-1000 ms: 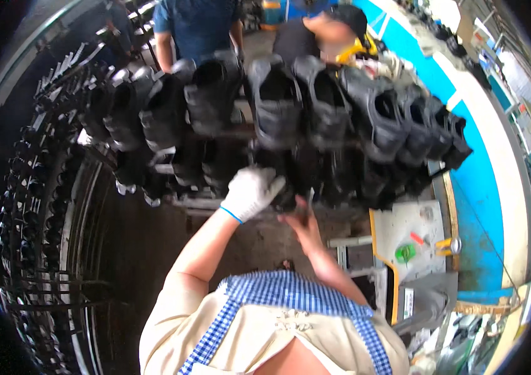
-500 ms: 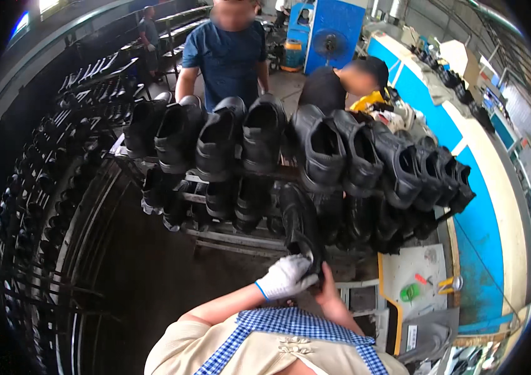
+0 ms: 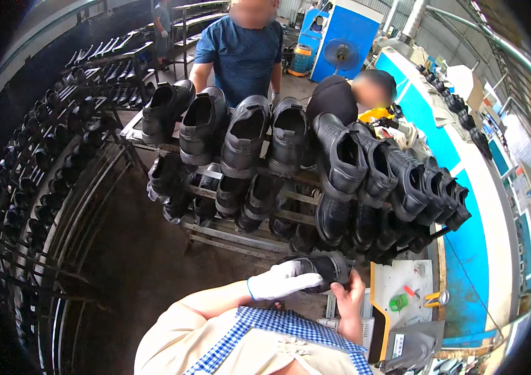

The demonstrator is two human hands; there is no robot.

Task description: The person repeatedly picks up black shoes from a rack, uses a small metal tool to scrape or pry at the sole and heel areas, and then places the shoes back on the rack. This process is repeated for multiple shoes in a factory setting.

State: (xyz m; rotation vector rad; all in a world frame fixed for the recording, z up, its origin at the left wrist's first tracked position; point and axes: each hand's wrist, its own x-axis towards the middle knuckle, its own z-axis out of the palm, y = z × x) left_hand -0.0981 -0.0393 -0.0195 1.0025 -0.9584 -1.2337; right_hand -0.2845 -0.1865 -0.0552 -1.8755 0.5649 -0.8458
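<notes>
Closest in, the wearer has a blue-and-white checked cotton apron (image 3: 265, 315) over a cream top; L hand (image 3: 283, 280), in a white knit glove w/ blue cuff edge, is clasped over one end of a blk shoe (image 3: 329, 269), smooth, rounded, leather-like, held just above waist ht. R hand (image 3: 350, 295), bare, has thumb and fingertips against the shoe's other end; can't tell if they pinch it or only steady it. Vs. half a sec ago, the shoe's been swung round: then it ran lengthwise away from the body, now it lies crosswise between the hands. Beyond it, near but apart, is the lower tier of a metal rack (image 3: 234, 244) w/ flat bars; blk shoes (image 3: 245, 140) line the tier above, heels mostly facing the wearer. On the R, a pale bench (image 3: 425, 271) w/ yellow edging comes close to the R hand, w/ a green container (image 3: 398, 302) on top. On the L, a dark floor strip (image 3: 128, 240) gives room btwn this rack and a long, loaded side rack (image 3: 59, 244). Past the shoes: a co-worker in a blue tee (image 3: 243, 62), another in blk (image 3: 329, 103), bending; farther back, a round fan (image 3: 339, 55) by a flat blue panel.
</notes>
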